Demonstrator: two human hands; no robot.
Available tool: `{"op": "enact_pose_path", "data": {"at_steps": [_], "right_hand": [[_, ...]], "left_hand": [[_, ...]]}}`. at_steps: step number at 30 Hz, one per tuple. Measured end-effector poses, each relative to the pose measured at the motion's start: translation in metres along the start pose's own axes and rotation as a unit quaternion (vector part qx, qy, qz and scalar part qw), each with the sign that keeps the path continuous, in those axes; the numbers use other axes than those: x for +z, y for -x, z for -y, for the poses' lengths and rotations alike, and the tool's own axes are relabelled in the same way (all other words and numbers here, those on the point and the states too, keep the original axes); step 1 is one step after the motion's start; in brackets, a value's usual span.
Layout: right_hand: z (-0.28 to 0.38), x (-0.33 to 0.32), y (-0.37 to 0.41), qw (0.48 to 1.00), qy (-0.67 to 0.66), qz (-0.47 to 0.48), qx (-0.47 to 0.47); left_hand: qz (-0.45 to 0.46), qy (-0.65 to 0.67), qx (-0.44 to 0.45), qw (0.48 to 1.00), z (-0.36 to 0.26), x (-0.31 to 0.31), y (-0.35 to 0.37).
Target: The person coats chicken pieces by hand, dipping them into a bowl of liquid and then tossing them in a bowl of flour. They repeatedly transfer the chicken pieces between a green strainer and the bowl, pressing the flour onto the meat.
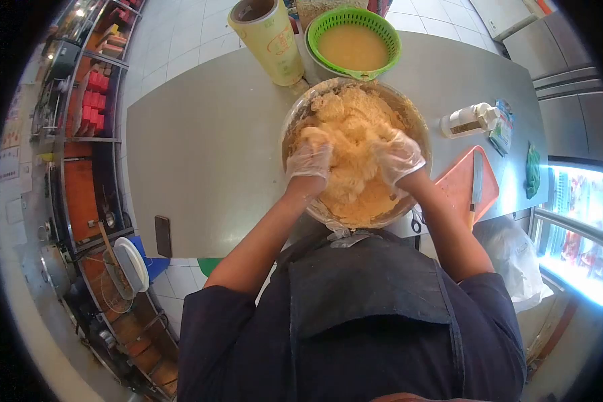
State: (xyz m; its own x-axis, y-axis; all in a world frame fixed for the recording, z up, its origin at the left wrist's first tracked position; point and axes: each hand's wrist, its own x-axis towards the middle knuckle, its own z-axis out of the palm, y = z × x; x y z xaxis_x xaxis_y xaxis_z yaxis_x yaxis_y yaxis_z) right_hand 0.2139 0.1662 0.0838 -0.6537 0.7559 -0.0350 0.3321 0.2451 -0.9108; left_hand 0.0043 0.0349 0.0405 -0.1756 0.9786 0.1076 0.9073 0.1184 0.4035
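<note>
Nearest the lens hangs the person's dark apron, with both bare forearms reaching forward over it to the steel table. At the far left edge of the table lies a dark phone. Next comes the left hand, in a thin clear glove, wrist bent down and fingers curled into the dough, closing on a lump of it. That pale yellow mass fills the metal bowl at the table's near edge, right before the person. It looks rough, lumpy and shaggy rather than smooth, so I judge the ingredients combined but the working far from finished. The right hand, gloved too, lies on top of the mass with fingers more spread, pressing down, its fingertips partly sunk. Right of the bowl are an orange cutting board bearing a knife, and a white bottle on its side.
</note>
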Motion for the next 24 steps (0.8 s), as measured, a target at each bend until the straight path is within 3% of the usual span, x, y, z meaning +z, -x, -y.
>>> {"op": "enact_pose_path", "data": {"at_steps": [1, 2, 3, 5, 7, 9, 11, 13, 16, 19, 22, 24], "right_hand": [[0.002, -0.009, -0.011, 0.998, 0.061, 0.007, 0.004], [-0.010, -0.013, -0.024, 0.985, 0.164, 0.010, 0.046], [-0.027, -0.015, -0.039, 0.960, 0.265, 0.013, 0.088], [-0.046, -0.019, -0.062, 0.904, 0.410, 0.065, 0.105], [-0.056, -0.021, -0.081, 0.851, 0.496, 0.163, 0.051], [-0.103, -0.005, -0.102, 0.964, 0.201, 0.059, 0.161], [-0.109, 0.004, -0.114, 0.954, -0.003, 0.037, 0.299], [-0.115, 0.012, -0.127, 0.897, -0.166, -0.014, 0.409], [-0.118, 0.020, -0.130, 0.854, -0.253, -0.008, 0.455], [-0.116, 0.021, -0.115, 0.823, -0.305, 0.006, 0.479], [-0.100, 0.010, -0.091, 0.803, -0.328, 0.027, 0.497], [-0.083, 0.000, -0.077, 0.817, -0.290, 0.063, 0.495]], "left_hand": [[-0.067, 0.013, -0.015, 0.998, 0.008, 0.013, 0.005], [-0.048, 0.151, -0.145, 0.977, 0.007, 0.013, 0.003], [-0.027, 0.285, -0.270, 0.920, 0.004, 0.012, 0.002], [-0.005, 0.412, -0.440, 0.798, -0.003, 0.014, -0.008], [-0.008, 0.418, -0.546, 0.726, -0.012, 0.021, -0.027], [-0.058, 0.495, -0.510, 0.701, -0.010, 0.046, -0.039], [-0.062, 0.539, -0.508, 0.669, -0.011, 0.046, -0.046], [-0.018, 0.556, -0.535, 0.636, -0.022, 0.021, -0.062], [-0.018, 0.596, -0.546, 0.588, 0.001, 0.059, -0.069], [0.037, 0.669, -0.529, 0.521, 0.011, 0.076, -0.066], [0.103, 0.764, -0.422, 0.477, -0.019, 0.016, -0.055], [0.145, 0.778, -0.407, 0.457, -0.021, 0.006, -0.045]]}}
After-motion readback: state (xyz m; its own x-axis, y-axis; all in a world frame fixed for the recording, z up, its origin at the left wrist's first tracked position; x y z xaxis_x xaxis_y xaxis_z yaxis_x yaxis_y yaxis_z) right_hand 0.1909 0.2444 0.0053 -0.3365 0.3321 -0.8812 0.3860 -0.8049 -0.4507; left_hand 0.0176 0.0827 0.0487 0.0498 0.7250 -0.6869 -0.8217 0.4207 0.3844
